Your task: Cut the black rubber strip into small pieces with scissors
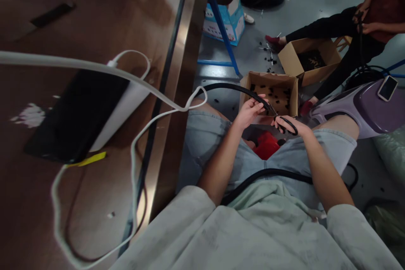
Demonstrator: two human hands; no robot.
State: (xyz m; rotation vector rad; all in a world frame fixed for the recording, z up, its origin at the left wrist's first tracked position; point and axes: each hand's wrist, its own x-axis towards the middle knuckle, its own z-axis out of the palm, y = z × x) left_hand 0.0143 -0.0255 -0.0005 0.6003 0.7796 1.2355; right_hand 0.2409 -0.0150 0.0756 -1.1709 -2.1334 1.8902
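Closed around a thick black cable (pixel 232 87), my left hand (pixel 251 112) sits above the near cardboard box (pixel 268 79). The cable arches in from the left, near the table edge. My right hand (pixel 289 124) is shut on a pair of scissors (pixel 290 125) with black handles. Their blades point up and left, close to the cable by my left fingers; whether they touch it I cannot tell. Small black pieces lie inside the box under my hands. Another length of black tubing (pixel 272 172) crosses my lap.
A wooden table (pixel 152 228) on the left bears a black phone (pixel 79 114) and a white cord (pixel 133 168). Below my hands is a red stool (pixel 266 145). A co-worker (pixel 384 8) sits by a second cardboard box (pixel 329 57). A purple plastic seat (pixel 379 109) stands right.
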